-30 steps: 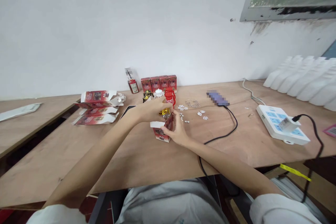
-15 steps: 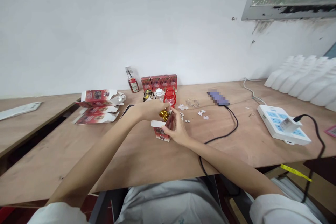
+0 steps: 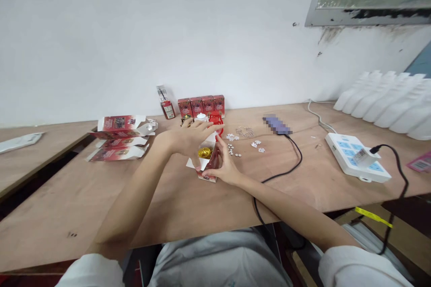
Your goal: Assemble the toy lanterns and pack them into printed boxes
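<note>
My right hand [image 3: 225, 167] is closed around a small red and white box [image 3: 206, 174] that stands open-topped on the wooden table [image 3: 175, 202]. My left hand [image 3: 189, 136] reaches in from the left just above it, holding a shiny gold ornament [image 3: 204, 152] from above at the box's open mouth. The box's white flaps stick up around the ornament. Part of the box is hidden behind my right fingers.
Behind stand a row of red boxes [image 3: 201, 105], a red lantern [image 3: 215, 119] and a white one [image 3: 201, 117]. Flat unfolded boxes [image 3: 119, 136] lie left. Small white pieces [image 3: 232, 137], a phone [image 3: 276, 124], black cable [image 3: 286, 171], power strip [image 3: 357, 158] and white bottles [image 3: 387, 98] lie right.
The gold ornament has gone lower, from above the box into its open mouth. My left hand's fingers have stretched out over it. My right hand stays on the box.
</note>
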Tool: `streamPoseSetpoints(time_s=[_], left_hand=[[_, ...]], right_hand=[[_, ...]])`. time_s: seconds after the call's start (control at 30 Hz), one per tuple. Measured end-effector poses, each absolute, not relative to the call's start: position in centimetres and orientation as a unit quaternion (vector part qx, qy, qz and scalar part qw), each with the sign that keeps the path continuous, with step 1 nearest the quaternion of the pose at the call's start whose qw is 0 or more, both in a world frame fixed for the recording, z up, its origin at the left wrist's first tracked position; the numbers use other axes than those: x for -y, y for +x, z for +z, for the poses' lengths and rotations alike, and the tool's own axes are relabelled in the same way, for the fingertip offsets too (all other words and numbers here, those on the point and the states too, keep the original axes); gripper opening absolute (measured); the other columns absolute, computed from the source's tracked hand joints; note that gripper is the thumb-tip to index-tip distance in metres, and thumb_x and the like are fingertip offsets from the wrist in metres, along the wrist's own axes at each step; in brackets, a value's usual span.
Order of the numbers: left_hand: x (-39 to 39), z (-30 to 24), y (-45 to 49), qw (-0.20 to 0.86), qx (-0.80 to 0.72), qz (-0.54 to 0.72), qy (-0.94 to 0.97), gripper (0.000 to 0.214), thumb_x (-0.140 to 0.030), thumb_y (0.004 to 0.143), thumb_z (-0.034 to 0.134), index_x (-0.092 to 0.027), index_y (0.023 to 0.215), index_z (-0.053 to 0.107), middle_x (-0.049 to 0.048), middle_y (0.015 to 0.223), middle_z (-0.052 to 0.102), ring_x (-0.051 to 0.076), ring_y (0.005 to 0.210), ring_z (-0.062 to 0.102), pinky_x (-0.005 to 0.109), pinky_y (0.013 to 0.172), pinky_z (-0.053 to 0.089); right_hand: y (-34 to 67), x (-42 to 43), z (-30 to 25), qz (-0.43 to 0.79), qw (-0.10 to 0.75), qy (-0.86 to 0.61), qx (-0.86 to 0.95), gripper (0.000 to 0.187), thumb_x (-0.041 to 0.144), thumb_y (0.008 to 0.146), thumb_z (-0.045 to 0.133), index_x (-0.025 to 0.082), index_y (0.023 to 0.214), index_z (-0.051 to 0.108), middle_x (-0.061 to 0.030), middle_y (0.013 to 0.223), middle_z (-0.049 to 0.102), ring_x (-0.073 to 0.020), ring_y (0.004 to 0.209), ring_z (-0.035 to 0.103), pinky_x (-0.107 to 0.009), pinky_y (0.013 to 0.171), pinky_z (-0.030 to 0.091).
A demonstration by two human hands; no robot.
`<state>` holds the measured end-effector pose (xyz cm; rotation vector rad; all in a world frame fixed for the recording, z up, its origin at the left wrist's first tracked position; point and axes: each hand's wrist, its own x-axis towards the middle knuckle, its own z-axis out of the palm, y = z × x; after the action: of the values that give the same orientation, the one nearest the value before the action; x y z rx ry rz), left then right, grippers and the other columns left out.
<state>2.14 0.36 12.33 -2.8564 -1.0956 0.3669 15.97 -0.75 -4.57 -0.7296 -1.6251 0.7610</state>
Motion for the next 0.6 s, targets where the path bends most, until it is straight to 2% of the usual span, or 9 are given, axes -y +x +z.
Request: streamPoseSetpoints(time_s=[0.1,0.2,0.33,0.47,0.6], left_hand=[[0.0,11.7,3.2,0.033,0.359,0.149,-0.921,0.098,-0.043,0.056,0.075,-0.031,0.138,0.022,0.0121,0.142,0.036,0.035,0.132,0.024,0.055,0.105,0.010],[0.7,11.7,3.2,0.045,0.358,0.121,-0.925,0.086,-0.042,0.058,0.073,-0.027,0.133,0.032,0.0128,0.133,0.045,0.034,0.124,0.035,0.051,0.103,0.018],[1.2,12.2,2.4,0.042,0.352,0.057,-0.933,0.054,-0.038,0.071,0.064,-0.022,0.119,0.045,0.0087,0.111,0.060,0.027,0.105,0.051,0.042,0.099,0.024],[0.6,12.3,2.0,0.041,0.382,0.051,-0.922,0.021,-0.028,0.079,0.053,-0.020,0.098,0.056,0.0037,0.091,0.067,0.023,0.089,0.057,0.042,0.095,0.024],[-0.6,12.0,2.0,0.005,0.381,0.049,-0.923,0.026,-0.020,0.077,0.051,-0.024,0.102,0.058,0.0015,0.096,0.066,0.021,0.092,0.056,0.041,0.094,0.024]], right_hand=[[15.9,0.8,-4.5,0.312,0.549,-0.351,0.691,0.103,0.037,0.058,0.079,0.023,0.141,0.018,-0.0142,0.142,0.035,-0.0286,0.132,0.035,-0.048,0.107,0.032],[16.0,0.7,-4.4,0.297,0.548,-0.353,0.698,0.093,0.033,0.063,0.075,0.022,0.139,0.022,-0.0132,0.139,0.039,-0.0275,0.127,0.040,-0.046,0.105,0.035],[16.3,0.8,-4.2,0.269,0.570,-0.327,0.705,0.085,0.034,0.070,0.071,0.024,0.139,0.022,-0.0118,0.143,0.033,-0.0254,0.130,0.037,-0.043,0.105,0.036],[16.6,0.7,-4.3,0.236,0.569,-0.316,0.722,0.066,0.036,0.073,0.068,0.024,0.129,0.036,-0.0099,0.128,0.046,-0.0244,0.120,0.045,-0.042,0.102,0.039],[16.8,0.4,-4.5,0.250,0.565,-0.332,0.713,0.057,0.040,0.075,0.065,0.024,0.123,0.038,-0.0088,0.120,0.050,-0.0233,0.113,0.050,-0.041,0.097,0.043]])
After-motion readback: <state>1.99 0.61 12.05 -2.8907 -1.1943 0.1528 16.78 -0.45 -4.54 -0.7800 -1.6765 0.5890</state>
